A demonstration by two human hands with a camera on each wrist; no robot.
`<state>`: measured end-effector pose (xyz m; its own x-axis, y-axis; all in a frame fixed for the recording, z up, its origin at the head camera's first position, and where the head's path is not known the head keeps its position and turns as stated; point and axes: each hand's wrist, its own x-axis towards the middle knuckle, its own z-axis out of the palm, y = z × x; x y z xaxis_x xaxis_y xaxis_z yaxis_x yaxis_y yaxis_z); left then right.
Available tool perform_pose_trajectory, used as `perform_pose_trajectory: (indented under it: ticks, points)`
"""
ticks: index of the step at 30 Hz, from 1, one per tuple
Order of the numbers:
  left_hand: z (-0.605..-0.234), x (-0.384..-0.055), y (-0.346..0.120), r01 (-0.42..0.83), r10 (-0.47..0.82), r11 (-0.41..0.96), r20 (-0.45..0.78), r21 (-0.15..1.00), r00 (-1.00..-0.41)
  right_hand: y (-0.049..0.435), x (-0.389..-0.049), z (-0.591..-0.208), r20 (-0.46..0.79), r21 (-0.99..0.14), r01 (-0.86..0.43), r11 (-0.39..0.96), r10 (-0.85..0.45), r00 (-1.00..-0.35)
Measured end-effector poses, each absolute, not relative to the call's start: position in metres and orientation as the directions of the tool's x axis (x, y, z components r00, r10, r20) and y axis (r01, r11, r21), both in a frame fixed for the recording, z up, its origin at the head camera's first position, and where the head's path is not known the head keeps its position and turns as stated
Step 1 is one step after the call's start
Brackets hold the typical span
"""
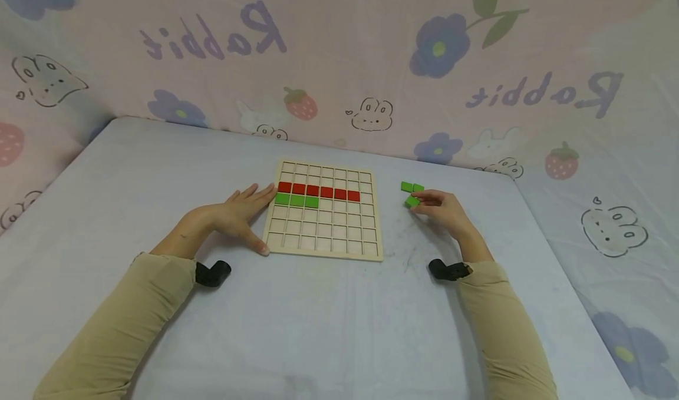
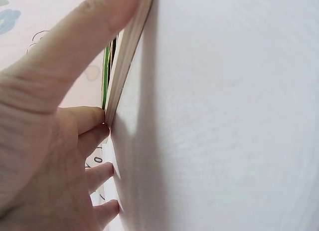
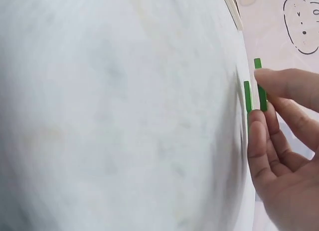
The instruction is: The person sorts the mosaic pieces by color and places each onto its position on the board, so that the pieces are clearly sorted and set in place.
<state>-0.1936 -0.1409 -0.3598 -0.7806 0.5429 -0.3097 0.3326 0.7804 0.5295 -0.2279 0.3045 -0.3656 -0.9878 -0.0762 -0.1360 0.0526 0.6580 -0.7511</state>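
A wooden grid board (image 1: 323, 255) lies flat on the table, one row filled with several red tiles (image 1: 313, 191). Just below them, three green tiles (image 1: 297, 201) occupy the left cells of the following row. My left hand (image 1: 236, 216) is spread along the board's left side, with thumb and fingertips touching its edge (image 2: 130, 46). To the right of the board, my right hand (image 1: 442, 212) pinches a green tile (image 3: 262, 97) between thumb and fingers, raised above the table surface in the right wrist view. Two loose green tiles (image 1: 406, 186) lie just beyond those fingers.
The white-covered table (image 1: 318, 329) backs onto a pink printed cloth (image 1: 339, 64) with rabbits, flowers and strawberries. Black wrist mounts (image 1: 213, 274) stick out inward from both sleeves. Dark smudges (image 1: 408, 258) mark the cover to the right of the board.
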Motion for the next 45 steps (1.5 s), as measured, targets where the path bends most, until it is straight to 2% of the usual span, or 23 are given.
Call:
perform_pose_trajectory:
  ticks: [45]
  points:
    - [-0.361, -0.195, -0.141, 0.344, 0.546, 0.781, -0.303, 0.521, -0.781, 0.243, -0.235, -0.361, -0.111, -0.795, -0.064, 0.603, -0.248, -0.962]
